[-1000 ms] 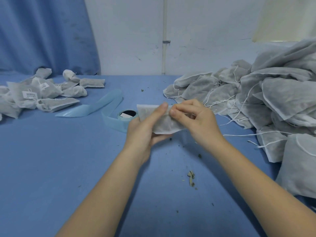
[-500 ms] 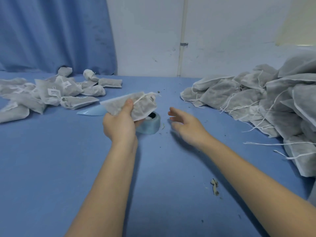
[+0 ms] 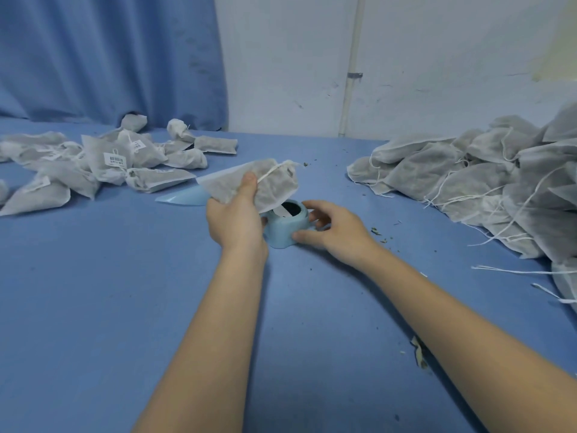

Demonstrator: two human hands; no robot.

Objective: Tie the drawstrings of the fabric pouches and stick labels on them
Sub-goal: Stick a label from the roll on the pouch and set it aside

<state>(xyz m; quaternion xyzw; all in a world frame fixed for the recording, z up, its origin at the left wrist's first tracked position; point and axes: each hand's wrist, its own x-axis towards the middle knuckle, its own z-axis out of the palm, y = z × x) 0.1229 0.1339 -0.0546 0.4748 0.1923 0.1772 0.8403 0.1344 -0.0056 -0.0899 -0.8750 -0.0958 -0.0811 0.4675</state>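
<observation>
Pouch (image 3: 249,182), one, held in left hand (image 3: 234,223); right hand (image 3: 337,232) grips one label roll (image 3: 285,231).

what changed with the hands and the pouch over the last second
The right hand let go of the pouch and dropped to the label roll, its fingers now around it. The left hand kept its grip on the pouch and carried it left and up, above the roll. The labelled pouches on the left and the unlabelled pile on the right lie as before.
</observation>
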